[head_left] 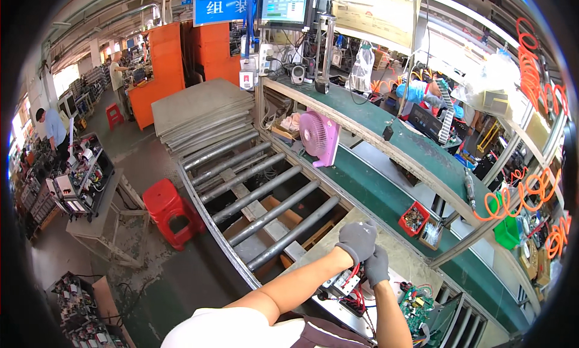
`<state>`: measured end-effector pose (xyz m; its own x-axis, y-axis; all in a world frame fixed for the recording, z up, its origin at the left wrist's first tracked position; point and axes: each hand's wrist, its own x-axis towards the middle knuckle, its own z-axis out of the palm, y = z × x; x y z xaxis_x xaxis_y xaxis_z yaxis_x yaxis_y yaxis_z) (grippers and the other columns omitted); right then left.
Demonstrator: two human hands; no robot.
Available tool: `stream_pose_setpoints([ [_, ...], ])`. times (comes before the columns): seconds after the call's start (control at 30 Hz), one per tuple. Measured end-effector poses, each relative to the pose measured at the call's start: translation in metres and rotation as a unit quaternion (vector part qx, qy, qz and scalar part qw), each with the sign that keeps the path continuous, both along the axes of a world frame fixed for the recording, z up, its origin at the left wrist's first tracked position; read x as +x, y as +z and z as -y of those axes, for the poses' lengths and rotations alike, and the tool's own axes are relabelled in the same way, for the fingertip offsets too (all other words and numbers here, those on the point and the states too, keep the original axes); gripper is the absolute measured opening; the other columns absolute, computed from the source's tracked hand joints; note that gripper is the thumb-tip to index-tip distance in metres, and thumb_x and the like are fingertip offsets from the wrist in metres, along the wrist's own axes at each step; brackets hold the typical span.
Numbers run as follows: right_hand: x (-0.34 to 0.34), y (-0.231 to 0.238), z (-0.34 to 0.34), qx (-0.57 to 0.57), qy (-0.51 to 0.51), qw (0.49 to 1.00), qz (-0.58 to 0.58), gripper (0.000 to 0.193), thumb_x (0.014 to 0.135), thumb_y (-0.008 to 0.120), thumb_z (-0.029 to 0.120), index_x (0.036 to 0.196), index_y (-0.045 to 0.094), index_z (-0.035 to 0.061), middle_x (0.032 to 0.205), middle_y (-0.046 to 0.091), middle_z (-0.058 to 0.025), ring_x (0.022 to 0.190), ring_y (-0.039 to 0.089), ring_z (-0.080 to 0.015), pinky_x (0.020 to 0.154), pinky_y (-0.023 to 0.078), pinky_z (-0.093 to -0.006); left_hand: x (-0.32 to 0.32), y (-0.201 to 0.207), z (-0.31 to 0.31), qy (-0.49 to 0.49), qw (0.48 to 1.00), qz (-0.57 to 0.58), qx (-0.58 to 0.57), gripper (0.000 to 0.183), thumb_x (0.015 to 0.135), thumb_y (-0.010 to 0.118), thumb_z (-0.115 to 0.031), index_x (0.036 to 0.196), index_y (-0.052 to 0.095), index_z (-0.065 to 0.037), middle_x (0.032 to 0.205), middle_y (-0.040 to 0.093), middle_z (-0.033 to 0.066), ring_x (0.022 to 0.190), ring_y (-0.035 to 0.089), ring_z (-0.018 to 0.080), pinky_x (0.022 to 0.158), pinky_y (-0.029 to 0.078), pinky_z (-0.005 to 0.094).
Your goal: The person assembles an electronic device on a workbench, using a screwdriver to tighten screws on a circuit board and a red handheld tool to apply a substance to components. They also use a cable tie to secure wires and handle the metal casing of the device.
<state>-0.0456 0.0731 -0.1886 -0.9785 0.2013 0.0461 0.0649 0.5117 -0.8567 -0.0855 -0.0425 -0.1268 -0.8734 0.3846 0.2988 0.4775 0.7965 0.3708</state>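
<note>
Pale worktop (401, 246) at lower centre, and at its near end an open, red-wired unit (341, 286). Grey-gloved left hand (358, 240) and right hand (378, 266) meet there, curled; what they grip, I can't tell. Beyond: green circuit board (419, 306) lower right, rollers (257, 195) centre-left, purple fan (315, 134) above.

Factory workshop: roller conveyor (257, 194), coiled hoses (528, 64)
</note>
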Motion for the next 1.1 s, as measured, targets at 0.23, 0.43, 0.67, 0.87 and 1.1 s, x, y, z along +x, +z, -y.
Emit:
stream_pose_setpoints([
  [0.23, 0.005, -0.004, -0.01, -0.031, 0.055, 0.998, -0.001, 0.029, 0.081, 0.055, 0.021, 0.099, 0.061, -0.0006, 0.087, 0.065, -0.0217, 0.076, 0.064, -0.0283, 0.07, 0.047, -0.036, 0.003, 0.004, -0.003, 0.002, 1.0, 0.003, -0.022, 0.024, 0.071, 0.056, -0.018, 0.091, 0.056, -0.004, 0.068, 0.064, 0.0167, 0.066, 0.065, 0.0317, 0.058, 0.051, 0.0418],
  [0.43, 0.003, 0.013, -0.003, 0.074, 0.006, 0.997, 0.0, 0.027, 0.078, 0.055, 0.023, 0.093, 0.06, 0.0014, 0.09, 0.061, -0.0231, 0.086, 0.059, -0.0388, 0.074, 0.045, -0.0417, 0.0, 0.016, -0.002, -0.003, 0.997, 0.031, -0.073, 0.03, 0.072, 0.059, -0.023, 0.094, 0.055, -0.002, 0.074, 0.066, 0.0176, 0.072, 0.067, 0.0309, 0.063, 0.052, 0.0416],
  [0.67, 0.008, 0.017, 0.006, 0.119, -0.007, 0.993, 0.006, 0.026, 0.083, 0.044, 0.027, 0.089, 0.059, 0.0069, 0.091, 0.061, -0.0208, 0.088, 0.058, -0.0385, 0.074, 0.045, -0.0458, -0.005, 0.005, -0.003, 0.001, 0.997, -0.032, -0.071, 0.033, 0.072, 0.058, -0.022, 0.101, 0.056, -0.005, 0.075, 0.065, 0.0165, 0.072, 0.065, 0.033, 0.067, 0.051, 0.0446],
  [0.87, 0.013, 0.027, 0.006, 0.118, 0.023, 0.992, 0.037, 0.03, 0.085, 0.044, 0.032, 0.09, 0.06, 0.007, 0.088, 0.062, -0.0199, 0.084, 0.059, -0.0382, 0.073, 0.045, -0.0456, 0.004, 0.022, -0.003, 0.018, 0.995, -0.005, -0.096, 0.03, 0.072, 0.059, -0.021, 0.097, 0.054, -0.006, 0.075, 0.065, 0.0176, 0.072, 0.065, 0.0317, 0.065, 0.052, 0.0427],
  [1.1, 0.002, 0.013, -0.01, 0.113, -0.014, 0.993, 0.004, 0.03, 0.084, 0.05, 0.033, 0.091, 0.061, 0.006, 0.083, 0.062, -0.0199, 0.082, 0.06, -0.0365, 0.074, 0.046, -0.0439, -0.006, 0.003, -0.005, -0.004, 0.997, -0.05, -0.063, 0.022, 0.073, 0.057, -0.022, 0.087, 0.055, -0.006, 0.077, 0.064, 0.0183, 0.076, 0.064, 0.0346, 0.065, 0.051, 0.0456],
])
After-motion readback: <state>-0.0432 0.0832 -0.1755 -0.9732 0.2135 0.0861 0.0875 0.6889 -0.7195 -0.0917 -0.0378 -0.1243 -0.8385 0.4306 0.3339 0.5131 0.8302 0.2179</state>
